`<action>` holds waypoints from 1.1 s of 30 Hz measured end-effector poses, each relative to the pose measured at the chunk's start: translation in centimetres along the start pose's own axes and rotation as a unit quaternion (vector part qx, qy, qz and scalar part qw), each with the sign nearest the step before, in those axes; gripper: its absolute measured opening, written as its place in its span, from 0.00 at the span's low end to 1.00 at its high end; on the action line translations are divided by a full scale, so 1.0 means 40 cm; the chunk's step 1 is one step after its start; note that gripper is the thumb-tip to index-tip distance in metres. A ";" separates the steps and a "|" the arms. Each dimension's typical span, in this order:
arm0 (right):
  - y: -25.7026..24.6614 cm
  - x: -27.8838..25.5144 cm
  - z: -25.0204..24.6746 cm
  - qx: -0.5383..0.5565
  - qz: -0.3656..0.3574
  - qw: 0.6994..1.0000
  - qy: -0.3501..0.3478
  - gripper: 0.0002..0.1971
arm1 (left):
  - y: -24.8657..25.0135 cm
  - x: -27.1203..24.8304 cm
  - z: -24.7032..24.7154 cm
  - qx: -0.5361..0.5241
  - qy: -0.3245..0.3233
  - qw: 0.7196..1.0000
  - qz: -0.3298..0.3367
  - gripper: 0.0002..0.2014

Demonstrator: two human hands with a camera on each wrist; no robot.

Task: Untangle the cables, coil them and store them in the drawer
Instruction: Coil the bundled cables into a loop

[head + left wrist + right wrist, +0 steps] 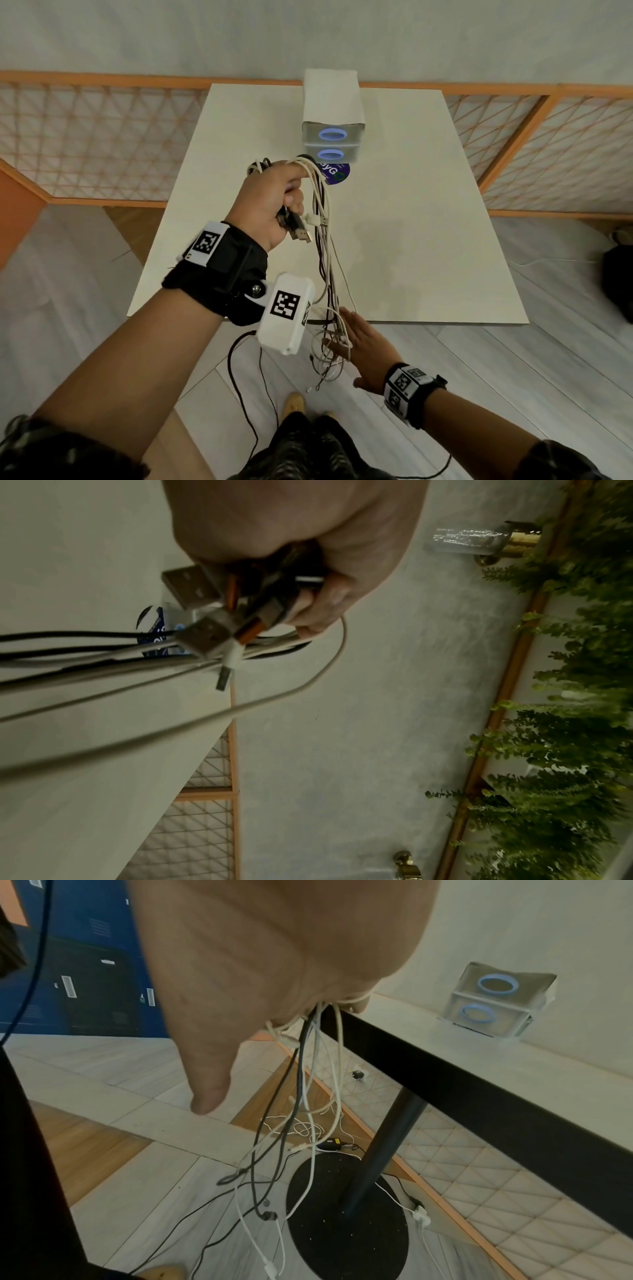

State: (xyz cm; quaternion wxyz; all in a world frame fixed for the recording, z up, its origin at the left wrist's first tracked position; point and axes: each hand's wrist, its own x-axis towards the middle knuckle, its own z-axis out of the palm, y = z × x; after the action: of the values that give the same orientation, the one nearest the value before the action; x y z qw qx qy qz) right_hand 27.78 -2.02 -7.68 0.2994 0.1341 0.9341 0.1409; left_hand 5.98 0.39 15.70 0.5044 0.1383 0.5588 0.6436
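My left hand (270, 202) is raised over the white table (411, 240) and grips a bundle of white and black cables (323, 257) near their ends. Several USB plugs (202, 639) stick out of the fist (291, 534). The cables hang down past the table's front edge. There my right hand (363, 346) lies against them with straight fingers and its thumb spread. In the right wrist view the loose tails (301, 1083) dangle tangled below the palm (274, 947), above the floor. A small drawer unit (330, 137) with two blue ring handles stands at the table's back, both drawers closed.
A purple sticker (337, 174) lies in front of the drawer unit (496, 999). The table's black post and round base (342, 1218) stand under the dangling tails, with other cords and an adapter (421, 1215) on the floor. Lattice screens (85, 144) surround the table. A dark bag (616, 281) sits right.
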 end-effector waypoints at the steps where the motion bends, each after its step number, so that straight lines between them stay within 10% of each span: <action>1: 0.002 -0.001 -0.003 -0.004 -0.006 1.000 0.007 0.46 | 0.000 0.001 -0.002 0.000 0.003 1.000 0.003 0.16; 10: 0.000 -0.055 0.035 0.029 -0.009 1.000 0.005 0.29 | -0.012 0.016 -0.043 -0.047 0.052 0.997 -0.011 0.17; 17: 0.015 -0.066 0.044 0.165 -0.082 0.981 0.068 0.44 | 0.028 0.030 -0.054 -0.079 0.051 0.995 0.028 0.14; 24: 0.040 -0.113 0.021 0.538 0.054 0.820 0.186 0.23 | 0.049 0.045 -0.087 -0.096 0.058 0.993 0.031 0.09; 33: -0.028 -0.038 0.094 0.269 0.013 0.963 0.003 0.21 | 0.048 0.012 -0.046 -0.050 0.010 0.998 0.032 0.11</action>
State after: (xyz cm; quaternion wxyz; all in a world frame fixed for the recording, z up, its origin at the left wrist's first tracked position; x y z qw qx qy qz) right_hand 31.04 -2.88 -10.21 0.2480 0.2217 0.9365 -0.1111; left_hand 3.43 -0.02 16.55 0.4843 0.1245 0.5260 0.6880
